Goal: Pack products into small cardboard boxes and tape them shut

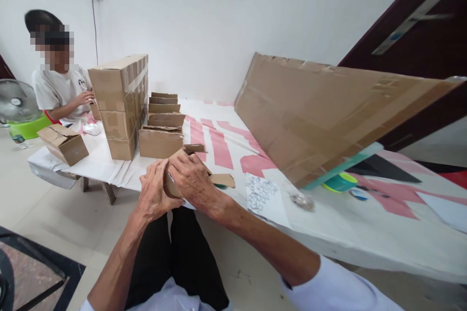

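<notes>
holding a small cardboard box [170, 187] between them, both hands meet at the near edge of the table [350, 231], above the person's lap. the left hand [155, 189] grips the box from its left side, fingers toward the top and thumb across the near face. the right hand [193, 175] lies over the top, its fingers bent onto the box and pointing leftward, close to the left fingers. one flap [224, 180] sticks out to the right, past the right hand. just beyond stands a row of open boxes [161, 144]; left of it rises a stack of boxes [118, 129]. a printed sheet [266, 199] lies to the right.
</notes>
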Motion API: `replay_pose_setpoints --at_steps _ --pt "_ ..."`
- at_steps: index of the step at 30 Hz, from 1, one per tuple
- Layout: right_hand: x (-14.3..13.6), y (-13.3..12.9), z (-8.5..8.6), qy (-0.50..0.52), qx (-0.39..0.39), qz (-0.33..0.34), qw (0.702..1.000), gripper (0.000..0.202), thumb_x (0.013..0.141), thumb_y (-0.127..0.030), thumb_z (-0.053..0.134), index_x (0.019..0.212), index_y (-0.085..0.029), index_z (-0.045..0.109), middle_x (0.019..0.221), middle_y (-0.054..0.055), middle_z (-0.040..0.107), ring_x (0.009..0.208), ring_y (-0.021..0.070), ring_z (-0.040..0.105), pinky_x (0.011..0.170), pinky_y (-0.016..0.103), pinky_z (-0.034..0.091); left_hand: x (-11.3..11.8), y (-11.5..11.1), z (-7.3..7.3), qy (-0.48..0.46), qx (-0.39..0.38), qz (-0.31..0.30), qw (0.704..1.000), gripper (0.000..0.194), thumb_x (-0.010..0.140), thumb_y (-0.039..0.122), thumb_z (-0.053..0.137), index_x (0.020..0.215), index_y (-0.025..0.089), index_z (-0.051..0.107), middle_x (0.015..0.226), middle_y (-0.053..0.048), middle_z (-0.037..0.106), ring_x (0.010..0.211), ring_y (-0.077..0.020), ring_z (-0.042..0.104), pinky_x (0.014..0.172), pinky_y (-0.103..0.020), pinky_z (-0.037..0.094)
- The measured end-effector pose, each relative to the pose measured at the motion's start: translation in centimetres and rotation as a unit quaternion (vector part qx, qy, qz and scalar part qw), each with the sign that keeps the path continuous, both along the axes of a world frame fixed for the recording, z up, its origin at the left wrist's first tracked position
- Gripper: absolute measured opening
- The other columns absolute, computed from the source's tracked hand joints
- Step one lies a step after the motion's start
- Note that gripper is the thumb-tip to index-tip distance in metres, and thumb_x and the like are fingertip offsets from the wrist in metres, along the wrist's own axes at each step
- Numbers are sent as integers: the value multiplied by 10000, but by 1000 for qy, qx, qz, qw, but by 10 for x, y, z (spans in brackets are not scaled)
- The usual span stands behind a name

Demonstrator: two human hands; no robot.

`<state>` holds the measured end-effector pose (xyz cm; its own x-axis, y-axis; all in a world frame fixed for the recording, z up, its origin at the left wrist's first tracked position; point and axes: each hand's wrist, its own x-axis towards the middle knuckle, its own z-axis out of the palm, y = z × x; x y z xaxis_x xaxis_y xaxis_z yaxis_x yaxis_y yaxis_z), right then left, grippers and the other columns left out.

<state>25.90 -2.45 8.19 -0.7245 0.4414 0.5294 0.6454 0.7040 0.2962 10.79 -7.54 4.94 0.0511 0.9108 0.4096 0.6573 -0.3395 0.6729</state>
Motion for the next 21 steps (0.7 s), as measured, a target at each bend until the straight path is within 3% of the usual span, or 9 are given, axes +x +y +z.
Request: replay_pose_setpoints --at_steps 16,21 --pt "4 0 2 -1 -19 -4 1000 243 979 -82 530 1045 -140 756 974 141 685 983 299 516 871 424 387 5 -4 4 21 -6 -5 1000 1072 601 252 932 1538 263 411 1537 -186 526 1436 -430 468 1082 -626 412" --pt "11 -1 1 -3 -30 38 999 203 991 -95 547 1008 -156 740 1002 111 693 996 274 521 913 404 395 5 -2 5 25 -3 0 1000 1068 617 289 924 1549 236 404 1534 -203 520 1446 -439 461 1083 -639 416"
